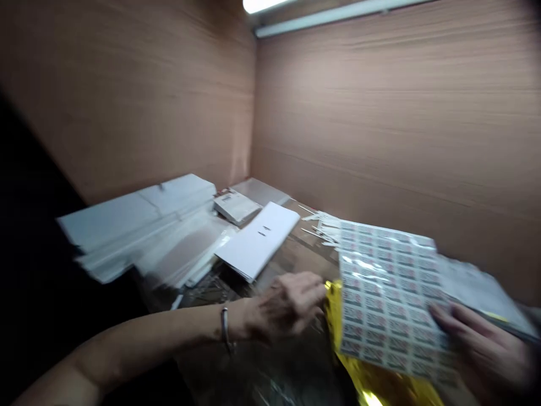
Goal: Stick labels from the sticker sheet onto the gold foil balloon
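Observation:
My right hand (486, 344), blurred, grips the right side of a glossy sheet of printed labels (389, 282), with the thumb over its face. Rows of small labels with dark and reddish print cover the sheet. Shiny gold foil (359, 369) shows below it and along its left edge. My left hand (289, 304), a bracelet (225, 327) on its wrist, is closed, its fingertips by the upper corner of the gold foil. Whether something thin is between those fingers I cannot make out.
A folded white paper stack (260, 239) lies mid-table, with a small wrapped pack (236, 207) behind it. Clear plastic bags (186, 254) and long white sheets (139, 208) are at left. Thin white sticks (327, 225) lie behind the labels. Brown board walls (380, 113) enclose the back.

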Available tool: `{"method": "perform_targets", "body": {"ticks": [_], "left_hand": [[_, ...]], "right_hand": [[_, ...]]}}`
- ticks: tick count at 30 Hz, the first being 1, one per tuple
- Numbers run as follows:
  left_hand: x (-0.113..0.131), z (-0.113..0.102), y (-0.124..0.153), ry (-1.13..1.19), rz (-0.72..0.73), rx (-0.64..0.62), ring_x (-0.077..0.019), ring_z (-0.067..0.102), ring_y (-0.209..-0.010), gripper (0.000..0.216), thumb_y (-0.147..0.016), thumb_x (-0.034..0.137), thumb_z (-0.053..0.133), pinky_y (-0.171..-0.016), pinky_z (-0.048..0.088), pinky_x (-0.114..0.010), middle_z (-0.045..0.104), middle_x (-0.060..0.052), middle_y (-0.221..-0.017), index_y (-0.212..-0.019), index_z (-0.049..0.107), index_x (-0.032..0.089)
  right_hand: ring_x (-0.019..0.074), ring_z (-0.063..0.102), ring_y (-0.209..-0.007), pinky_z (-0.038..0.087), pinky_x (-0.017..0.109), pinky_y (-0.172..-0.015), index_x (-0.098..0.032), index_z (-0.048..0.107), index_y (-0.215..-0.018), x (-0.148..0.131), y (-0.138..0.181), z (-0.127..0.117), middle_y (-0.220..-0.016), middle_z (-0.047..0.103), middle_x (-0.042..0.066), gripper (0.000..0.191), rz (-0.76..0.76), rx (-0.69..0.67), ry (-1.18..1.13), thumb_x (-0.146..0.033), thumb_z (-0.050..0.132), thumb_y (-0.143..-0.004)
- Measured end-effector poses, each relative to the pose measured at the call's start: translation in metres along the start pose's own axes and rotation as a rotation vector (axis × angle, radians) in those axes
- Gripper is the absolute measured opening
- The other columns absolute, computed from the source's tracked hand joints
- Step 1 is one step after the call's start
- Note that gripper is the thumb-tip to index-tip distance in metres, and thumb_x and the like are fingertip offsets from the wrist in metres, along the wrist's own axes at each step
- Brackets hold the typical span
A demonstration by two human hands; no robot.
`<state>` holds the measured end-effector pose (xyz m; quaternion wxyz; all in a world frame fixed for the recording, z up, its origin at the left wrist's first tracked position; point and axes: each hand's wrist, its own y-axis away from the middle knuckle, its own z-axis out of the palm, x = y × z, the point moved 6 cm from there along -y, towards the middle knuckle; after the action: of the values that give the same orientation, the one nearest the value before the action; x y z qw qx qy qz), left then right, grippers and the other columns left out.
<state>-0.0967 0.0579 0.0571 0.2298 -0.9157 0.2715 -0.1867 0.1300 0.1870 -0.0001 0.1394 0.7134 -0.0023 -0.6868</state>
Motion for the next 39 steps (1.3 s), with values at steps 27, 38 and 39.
{"method": "perform_targets", "body": {"ticks": [27,38,39], "left_hand": [[0.007,0.098,0.033,1.253,-1.094,-0.303,-0.0094,0.041,-0.028,0.017,-0.055,0.023,0.058,-0.023,0.029,-0.019,0.047,0.004,-0.039,-0.059,0.045,0.014],[0.028,0.105,0.045,1.310,-1.082,-0.387,-0.0103,0.041,-0.026,0.021,-0.056,0.027,0.058,-0.023,0.031,-0.020,0.046,0.005,-0.038,-0.061,0.041,0.015],[0.029,0.105,0.045,1.311,-1.082,-0.395,-0.0101,0.041,-0.026,0.022,-0.056,0.028,0.058,-0.023,0.031,-0.020,0.046,0.006,-0.038,-0.061,0.041,0.015]], "right_hand": [[0.0068,0.042,-0.046,0.031,0.018,-0.043,-0.013,0.058,-0.075,0.034,0.085,-0.016,-0.051,0.049,-0.004,0.025,0.167,-0.187,0.532,-0.029,0.060,-0.056],[0.0082,0.043,-0.048,0.032,0.019,-0.046,-0.014,0.062,-0.078,0.029,0.082,-0.023,-0.051,0.049,-0.003,0.028,0.015,-0.208,0.843,-0.032,0.057,-0.058],[0.0083,0.043,-0.048,0.032,0.019,-0.046,-0.014,0.062,-0.078,0.030,0.083,-0.023,-0.052,0.050,-0.003,0.028,0.015,-0.211,0.846,-0.032,0.057,-0.058]]}}
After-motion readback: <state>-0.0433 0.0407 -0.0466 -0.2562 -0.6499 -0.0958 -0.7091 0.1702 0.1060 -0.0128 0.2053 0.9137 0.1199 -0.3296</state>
